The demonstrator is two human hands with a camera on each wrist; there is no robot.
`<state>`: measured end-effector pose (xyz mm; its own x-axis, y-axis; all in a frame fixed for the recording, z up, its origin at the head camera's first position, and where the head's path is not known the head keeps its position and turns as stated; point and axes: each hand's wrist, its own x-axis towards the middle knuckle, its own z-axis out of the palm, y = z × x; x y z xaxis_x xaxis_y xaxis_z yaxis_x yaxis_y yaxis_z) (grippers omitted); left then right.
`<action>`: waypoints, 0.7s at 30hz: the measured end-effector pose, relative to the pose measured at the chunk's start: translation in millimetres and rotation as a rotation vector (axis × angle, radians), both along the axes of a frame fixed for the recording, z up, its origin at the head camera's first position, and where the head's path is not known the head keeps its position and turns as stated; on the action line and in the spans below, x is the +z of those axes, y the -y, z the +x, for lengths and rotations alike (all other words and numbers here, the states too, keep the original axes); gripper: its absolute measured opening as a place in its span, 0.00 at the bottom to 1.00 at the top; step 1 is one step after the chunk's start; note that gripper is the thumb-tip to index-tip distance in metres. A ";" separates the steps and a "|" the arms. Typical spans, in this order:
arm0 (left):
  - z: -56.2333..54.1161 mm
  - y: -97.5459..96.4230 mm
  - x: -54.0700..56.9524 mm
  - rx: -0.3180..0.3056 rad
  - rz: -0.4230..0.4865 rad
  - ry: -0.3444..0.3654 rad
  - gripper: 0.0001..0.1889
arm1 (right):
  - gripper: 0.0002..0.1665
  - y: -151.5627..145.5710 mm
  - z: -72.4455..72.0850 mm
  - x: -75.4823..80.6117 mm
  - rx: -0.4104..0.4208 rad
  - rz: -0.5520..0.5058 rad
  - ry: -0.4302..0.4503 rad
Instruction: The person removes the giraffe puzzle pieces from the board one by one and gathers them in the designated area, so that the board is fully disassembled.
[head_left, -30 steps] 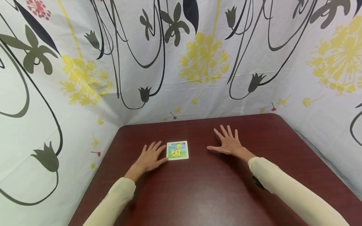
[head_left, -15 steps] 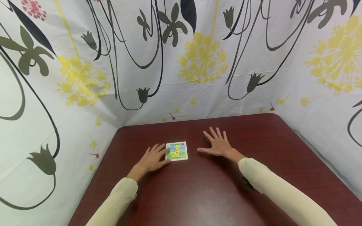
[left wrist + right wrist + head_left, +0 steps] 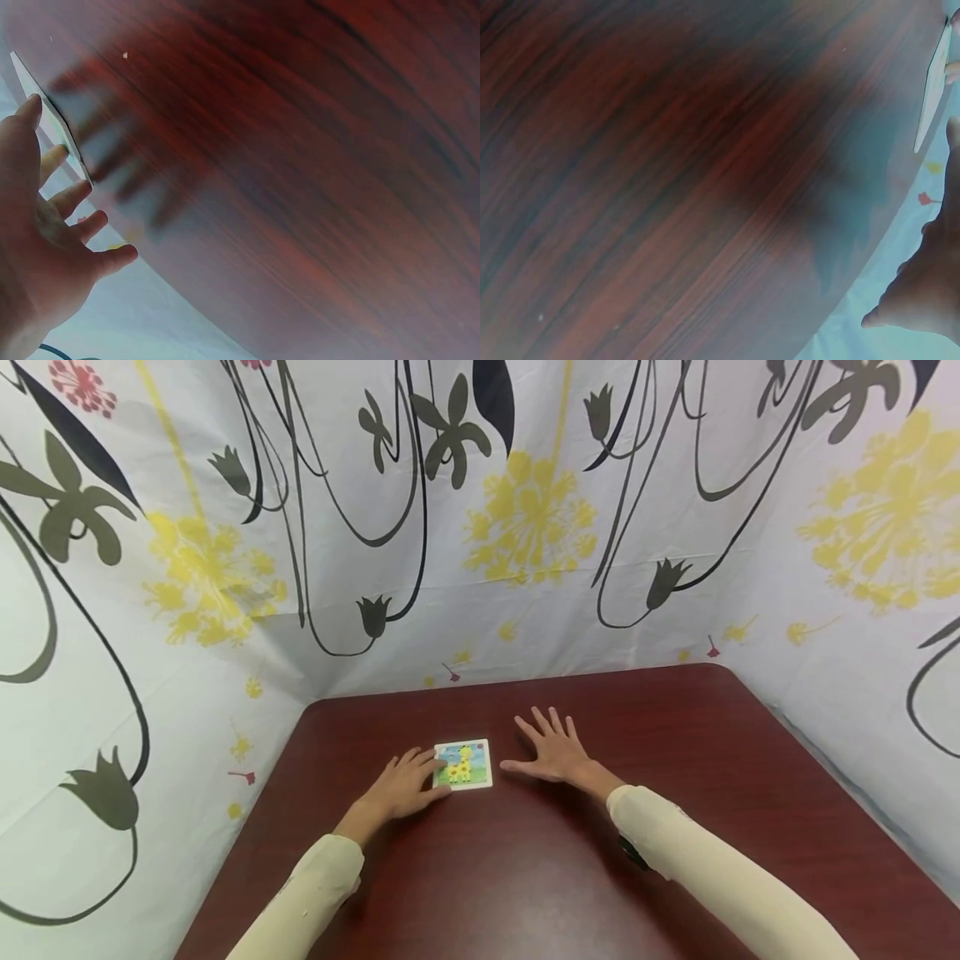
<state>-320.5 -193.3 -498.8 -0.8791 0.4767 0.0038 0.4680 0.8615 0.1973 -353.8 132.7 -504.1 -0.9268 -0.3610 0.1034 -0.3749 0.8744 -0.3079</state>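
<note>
The card (image 3: 467, 768) with a giraffe on it lies flat at the middle of the head view, on the dark red table (image 3: 480, 868). At its left edge is the left hand (image 3: 403, 787), fingers spread, the tips over the border; whether they press it I cannot tell. Just right of the card is the right hand (image 3: 553, 762), fingers fanned apart, grasping nothing, its thumb near the edge but clear of it. Flowered cloth (image 3: 525, 618) fills the upper frame. The step in hand looks like reaching to the card from both sides; the next move would seem to call for the right thumb meeting the right edge.
</note>
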 end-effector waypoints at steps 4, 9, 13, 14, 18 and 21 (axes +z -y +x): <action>0.3 -1.1 0.5 -0.008 0.022 0.000 0.30 | 0.61 6.3 3.2 1.3 0.003 0.006 0.000; -1.3 -1.2 2.5 -0.015 0.025 -0.005 0.28 | 0.59 15.8 5.1 3.6 0.006 -0.011 0.003; -2.4 0.1 1.9 -0.021 0.024 -0.002 0.27 | 0.57 24.3 5.5 3.9 0.020 -0.034 0.012; -2.2 0.1 2.2 -0.022 0.024 0.001 0.27 | 0.57 26.0 5.1 3.5 0.024 -0.041 0.013; -1.6 -1.0 3.0 -0.027 0.033 0.004 0.26 | 0.55 32.2 2.9 4.2 0.049 -0.072 0.004; -1.9 -3.1 4.3 -0.028 0.033 0.003 0.26 | 0.53 37.1 1.3 7.4 0.074 -0.091 -0.010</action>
<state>-322.4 -190.2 -494.5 -0.8654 0.5008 0.0174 0.4913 0.8411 0.2264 -352.6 95.6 -496.7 -0.8966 -0.4174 0.1482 -0.4413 0.8129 -0.3802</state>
